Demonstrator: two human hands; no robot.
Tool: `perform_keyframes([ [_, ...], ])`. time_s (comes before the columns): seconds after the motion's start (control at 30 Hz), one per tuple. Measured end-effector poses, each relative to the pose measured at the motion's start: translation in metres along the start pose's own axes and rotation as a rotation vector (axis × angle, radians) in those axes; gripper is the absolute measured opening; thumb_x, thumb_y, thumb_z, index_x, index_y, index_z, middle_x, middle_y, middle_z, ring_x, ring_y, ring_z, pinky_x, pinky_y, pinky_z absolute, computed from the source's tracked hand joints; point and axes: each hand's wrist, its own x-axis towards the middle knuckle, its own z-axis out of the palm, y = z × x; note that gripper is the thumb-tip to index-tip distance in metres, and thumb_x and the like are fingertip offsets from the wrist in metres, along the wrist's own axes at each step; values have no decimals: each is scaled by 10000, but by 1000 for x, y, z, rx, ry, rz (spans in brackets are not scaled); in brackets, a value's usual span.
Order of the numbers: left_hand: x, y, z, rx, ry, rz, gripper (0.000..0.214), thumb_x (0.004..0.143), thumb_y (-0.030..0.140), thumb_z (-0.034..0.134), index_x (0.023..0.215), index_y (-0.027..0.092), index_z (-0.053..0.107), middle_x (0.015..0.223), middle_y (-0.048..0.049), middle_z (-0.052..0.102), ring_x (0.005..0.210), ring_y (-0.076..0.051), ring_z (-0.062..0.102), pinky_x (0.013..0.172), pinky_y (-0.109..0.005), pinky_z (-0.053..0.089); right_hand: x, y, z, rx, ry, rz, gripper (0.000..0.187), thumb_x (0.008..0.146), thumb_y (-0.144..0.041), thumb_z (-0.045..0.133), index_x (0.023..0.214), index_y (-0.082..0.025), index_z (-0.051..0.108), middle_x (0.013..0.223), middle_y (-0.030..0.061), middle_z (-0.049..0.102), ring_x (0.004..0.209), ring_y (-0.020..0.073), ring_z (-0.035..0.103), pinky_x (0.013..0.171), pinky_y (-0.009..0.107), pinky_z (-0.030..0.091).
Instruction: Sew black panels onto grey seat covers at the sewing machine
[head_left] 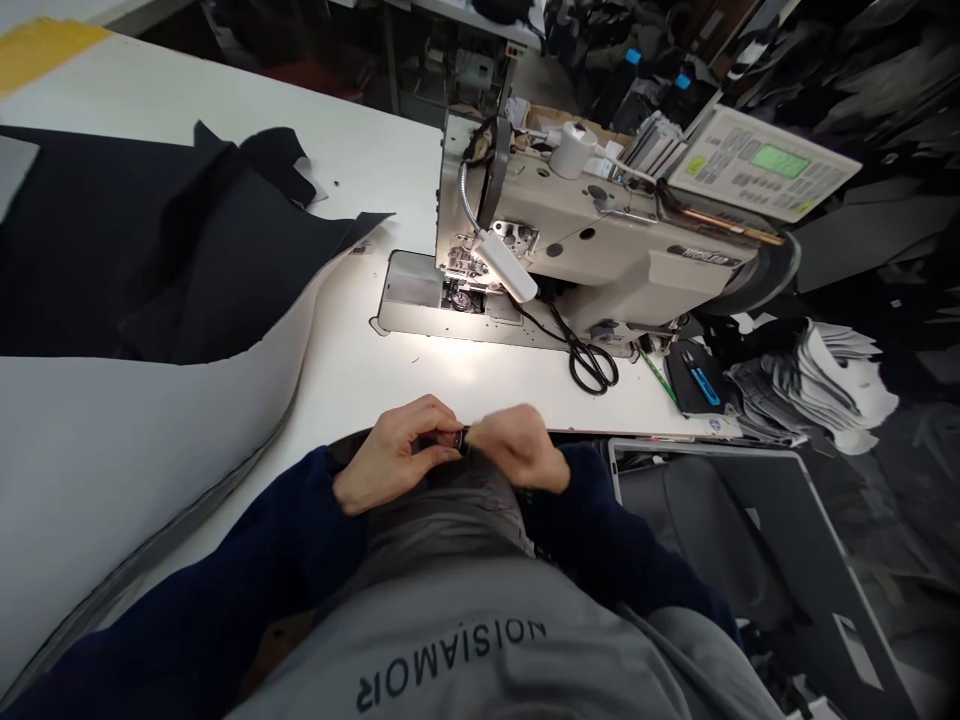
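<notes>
Just in front of the table edge, my left hand (401, 450) pinches a small dark round piece with a shiny rim (461, 440) between thumb and fingers; it looks like a bobbin, but is too small to be sure. My right hand (521, 447) is close beside it, its fingers curled in and slightly blurred. Whatever those fingers hold is hidden. Beyond my hands stands a sewing machine (622, 240), its lamp (506, 265) lighting the needle area. A metal bed plate (412, 280) lies there, with the hook mechanism (461, 298) showing in an opening.
Black-handled scissors (592, 365) lie against the machine bed. Blue thread snips (701, 378) rest on a dark pad to the right, near stacked cut pieces (832, 380). Large black fabric (217, 250) covers the table's left side. A grey bin (817, 500) stands at lower right.
</notes>
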Motion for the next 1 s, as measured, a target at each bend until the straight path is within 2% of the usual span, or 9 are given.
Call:
perform_keyframes([
  [0.1, 1, -1, 0, -56, 7, -12, 143, 804, 140, 656, 942, 173, 640, 910, -38, 585, 784, -117, 596, 709, -245, 535, -2, 1, 3, 13, 59, 72, 299, 965, -261, 395, 786, -155, 610, 643, 15, 605, 560, 100, 528, 553, 216, 385],
  [0.27, 1, -4, 1, -54, 10, -39, 131, 795, 125, 659, 918, 170, 649, 901, -35, 589, 768, -112, 595, 705, -241, 536, -3, -2, 3, -5, -24, -89, 259, 949, -231, 405, 825, -153, 619, 645, 6, 605, 568, 95, 518, 573, 213, 394],
  [0.37, 1, -5, 4, -155, -1, -53, 154, 785, 133, 674, 932, 177, 653, 915, -35, 586, 804, -123, 606, 731, -252, 547, -2, 4, 5, 74, 90, 118, 269, 955, -277, 445, 819, -143, 634, 710, 18, 645, 637, 101, 572, 613, 201, 422],
  [0.47, 3, -8, 4, -217, 80, -45, 170, 794, 149, 670, 958, 187, 644, 965, -43, 574, 825, -130, 611, 725, -262, 554, -4, 7, 17, 252, 87, 281, 314, 960, -330, 451, 794, -130, 627, 671, 0, 623, 580, 87, 545, 551, 184, 409],
  [0.57, 6, -11, 0, -59, 138, -23, 138, 800, 150, 663, 934, 179, 646, 928, -41, 580, 785, -116, 591, 670, -232, 522, -6, 0, 19, 206, 33, 158, 282, 961, -278, 435, 809, -132, 623, 631, -6, 594, 521, 80, 491, 514, 194, 375],
  [0.67, 7, -13, -2, 47, 86, -37, 125, 796, 133, 660, 914, 172, 653, 898, -38, 588, 781, -117, 585, 690, -239, 516, 0, -4, 4, 1, -2, 18, 252, 950, -222, 410, 854, -153, 632, 645, 5, 604, 548, 92, 501, 551, 214, 373],
  [0.77, 6, -12, -1, -127, 0, -79, 156, 796, 139, 661, 946, 181, 647, 929, -40, 581, 805, -125, 600, 727, -256, 542, 5, 4, -4, 9, 65, 137, 292, 966, -275, 404, 837, -155, 637, 705, 19, 636, 615, 98, 551, 595, 205, 402],
  [0.87, 6, -12, -1, -245, 46, -75, 172, 797, 150, 665, 962, 190, 640, 961, -43, 568, 838, -133, 603, 739, -264, 552, 2, 9, 3, 149, 67, 226, 337, 974, -314, 403, 795, -135, 627, 677, 11, 623, 586, 91, 539, 559, 193, 400],
  [1.0, 7, -13, -2, -68, 84, -51, 157, 798, 131, 657, 944, 186, 651, 925, -40, 575, 778, -116, 586, 692, -244, 532, -1, 1, 3, 17, -17, -3, 299, 956, -251, 390, 809, -148, 630, 609, 4, 588, 532, 93, 484, 536, 218, 361],
])
